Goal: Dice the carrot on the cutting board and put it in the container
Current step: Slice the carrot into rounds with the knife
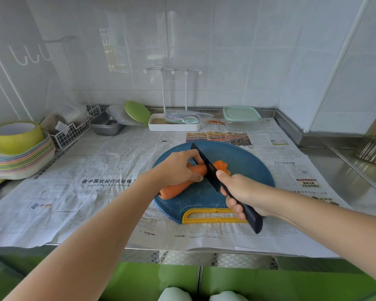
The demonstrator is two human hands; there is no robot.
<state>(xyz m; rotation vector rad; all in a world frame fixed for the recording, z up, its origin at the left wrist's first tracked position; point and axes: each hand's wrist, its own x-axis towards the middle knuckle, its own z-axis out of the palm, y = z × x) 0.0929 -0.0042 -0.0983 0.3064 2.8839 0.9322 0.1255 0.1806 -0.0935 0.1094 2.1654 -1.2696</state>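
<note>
An orange carrot (175, 189) lies on the round blue cutting board (243, 161), its thick end toward me. My left hand (179, 168) grips the carrot from above, fingers curled close to the blade. My right hand (242, 193) holds the handle of a black knife (206, 165), whose blade stands across the carrot. Cut carrot slices (221, 166) lie just right of the blade. A clear container with a pale green lid (241, 115) stands at the back right of the counter, closed.
Newspaper (96, 170) covers the steel counter. Stacked coloured plates and a green bowl (15, 135) sit at the left, with a wire basket (74, 131), metal trays (105, 124) and a white rack tray (174, 126) along the back wall. The counter edge runs near me.
</note>
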